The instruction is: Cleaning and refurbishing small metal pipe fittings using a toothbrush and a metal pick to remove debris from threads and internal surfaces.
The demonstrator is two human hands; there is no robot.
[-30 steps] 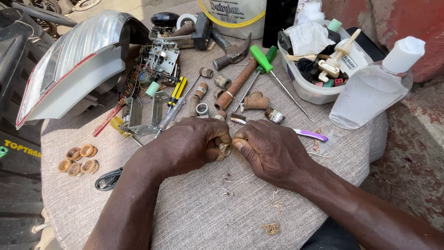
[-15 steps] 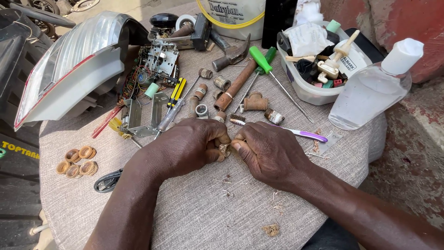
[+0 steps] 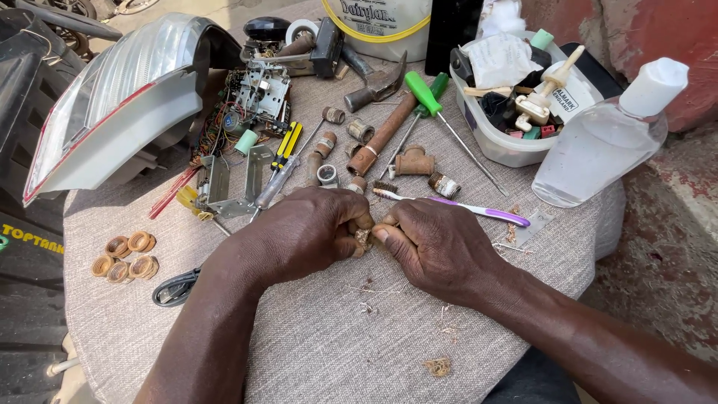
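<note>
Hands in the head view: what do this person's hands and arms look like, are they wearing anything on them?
Both are bare. The left hand and right hand carry no gloves, and I can see no rings, watch or bracelet. Both forearms are uncovered as far as the picture shows, with no sleeve in view. The fingernails are short. Nothing is marked or wrapped on either arm.
</note>
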